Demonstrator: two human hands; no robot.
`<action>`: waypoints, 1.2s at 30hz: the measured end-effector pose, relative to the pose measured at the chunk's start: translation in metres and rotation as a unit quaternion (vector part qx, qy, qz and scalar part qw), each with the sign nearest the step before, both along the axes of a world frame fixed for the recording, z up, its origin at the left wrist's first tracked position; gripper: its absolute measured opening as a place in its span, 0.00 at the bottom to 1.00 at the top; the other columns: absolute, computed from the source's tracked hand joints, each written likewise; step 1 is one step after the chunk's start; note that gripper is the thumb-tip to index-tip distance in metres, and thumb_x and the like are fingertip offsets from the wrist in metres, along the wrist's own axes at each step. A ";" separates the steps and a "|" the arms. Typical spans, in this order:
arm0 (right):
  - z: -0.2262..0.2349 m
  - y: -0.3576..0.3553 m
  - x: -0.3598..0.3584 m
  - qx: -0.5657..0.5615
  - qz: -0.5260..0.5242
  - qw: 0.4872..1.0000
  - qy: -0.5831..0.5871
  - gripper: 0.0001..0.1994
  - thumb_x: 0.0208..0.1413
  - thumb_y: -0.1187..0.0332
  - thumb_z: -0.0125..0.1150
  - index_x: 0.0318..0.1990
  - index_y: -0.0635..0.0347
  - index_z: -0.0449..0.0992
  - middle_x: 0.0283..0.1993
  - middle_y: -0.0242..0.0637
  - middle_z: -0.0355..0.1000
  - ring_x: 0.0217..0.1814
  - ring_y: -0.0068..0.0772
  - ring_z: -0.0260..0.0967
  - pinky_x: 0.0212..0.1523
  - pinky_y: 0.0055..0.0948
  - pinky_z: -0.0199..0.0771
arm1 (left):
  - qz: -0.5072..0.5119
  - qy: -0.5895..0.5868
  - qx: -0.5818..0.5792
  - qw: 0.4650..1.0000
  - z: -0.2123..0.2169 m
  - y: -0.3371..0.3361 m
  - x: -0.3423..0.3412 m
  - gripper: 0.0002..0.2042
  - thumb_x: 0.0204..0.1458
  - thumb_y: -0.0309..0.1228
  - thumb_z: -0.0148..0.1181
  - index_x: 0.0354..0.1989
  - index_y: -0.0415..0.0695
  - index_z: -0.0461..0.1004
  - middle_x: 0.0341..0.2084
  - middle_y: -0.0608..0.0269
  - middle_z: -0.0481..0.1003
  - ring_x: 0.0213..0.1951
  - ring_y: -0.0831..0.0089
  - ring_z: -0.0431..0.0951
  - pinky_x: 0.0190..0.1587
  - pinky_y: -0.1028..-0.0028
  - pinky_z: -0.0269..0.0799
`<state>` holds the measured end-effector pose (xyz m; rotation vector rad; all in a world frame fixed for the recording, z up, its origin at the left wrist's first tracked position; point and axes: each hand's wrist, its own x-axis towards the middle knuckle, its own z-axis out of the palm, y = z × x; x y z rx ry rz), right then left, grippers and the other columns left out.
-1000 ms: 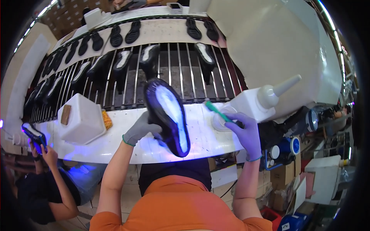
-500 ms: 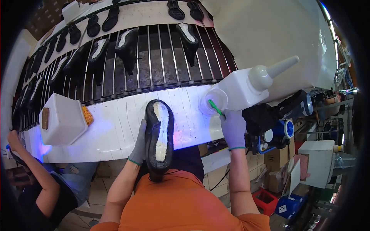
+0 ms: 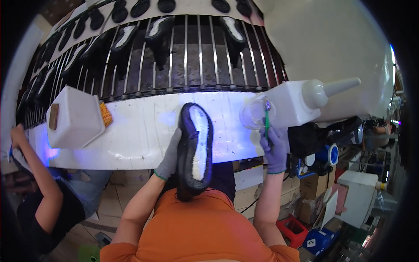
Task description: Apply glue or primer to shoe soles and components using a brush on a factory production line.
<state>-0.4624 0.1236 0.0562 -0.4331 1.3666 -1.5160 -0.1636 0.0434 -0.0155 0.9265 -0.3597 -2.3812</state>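
A black shoe (image 3: 187,153), turned bottom up with a long white strip down its underside, is held over the middle of the front edge of a white table (image 3: 135,146), its toe above the tabletop and its heel in front of the person's orange shirt (image 3: 196,222). The gloved left hand (image 3: 170,157) grips the shoe from its left side, thumb stretched along the side wall; the other fingers are mostly hidden, so how far they curl cannot be told. The gloved right hand (image 3: 275,150) is closed around the green handle of a brush (image 3: 267,120), whose head is at the right side of a clear cup (image 3: 249,115). The cup stands near the table's back right corner, just beside a big white bottle (image 3: 290,102) with a long spout. Toward the table's left end are a boxy white container (image 3: 78,120) and, just beside it, a yellow-orange sponge (image 3: 106,114). Along the back edge runs a rack of metal bars (image 3: 200,56) carrying more black shoes (image 3: 159,41) with white strips; dark soles (image 3: 120,12) line a pale shelf beyond. At far left, a co-worker's hand (image 3: 18,136) is near another shoe (image 3: 21,159).
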 end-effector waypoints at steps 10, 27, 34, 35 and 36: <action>0.080 -0.028 0.050 0.038 0.342 0.895 0.283 0.11 0.47 0.75 0.64 0.41 0.62 0.82 0.28 0.31 0.75 0.27 0.16 0.68 0.25 0.16 0.63 | -0.028 -0.011 -0.067 0.997 0.004 -0.002 -0.004 0.32 0.62 0.56 0.37 0.62 0.39 0.60 0.52 0.51 0.70 0.50 0.65 0.74 0.56 0.66 0.70; 0.069 -0.054 0.076 0.052 0.371 0.815 0.442 0.10 0.47 0.73 0.68 0.39 0.64 0.82 0.27 0.33 0.72 0.27 0.17 0.62 0.28 0.20 0.60 | 0.025 -0.013 -0.106 0.994 0.027 -0.002 -0.006 0.27 0.64 0.47 0.42 0.58 0.33 0.64 0.47 0.57 0.72 0.46 0.75 0.74 0.52 0.75 0.70; 0.052 -0.079 0.074 0.064 0.366 0.798 0.474 0.10 0.47 0.70 0.68 0.39 0.59 0.83 0.27 0.36 0.75 0.23 0.19 0.62 0.26 0.22 0.61 | 0.023 0.000 -0.103 0.994 0.032 -0.003 -0.005 0.27 0.64 0.47 0.42 0.58 0.33 0.64 0.48 0.57 0.72 0.46 0.75 0.74 0.52 0.74 0.70; 0.049 -0.082 0.074 0.056 0.368 0.801 0.469 0.10 0.47 0.70 0.68 0.39 0.59 0.83 0.27 0.36 0.75 0.23 0.19 0.62 0.26 0.22 0.61 | 0.020 0.004 -0.109 0.994 0.032 -0.002 -0.005 0.27 0.64 0.47 0.42 0.58 0.33 0.64 0.47 0.57 0.72 0.46 0.75 0.74 0.52 0.74 0.70; 0.045 -0.085 0.073 0.056 0.365 0.806 0.462 0.10 0.47 0.70 0.68 0.39 0.59 0.83 0.27 0.36 0.75 0.23 0.19 0.62 0.26 0.22 0.61 | 0.023 0.005 -0.110 0.994 0.032 -0.003 -0.004 0.27 0.64 0.47 0.42 0.58 0.33 0.64 0.47 0.57 0.72 0.46 0.75 0.74 0.52 0.74 0.70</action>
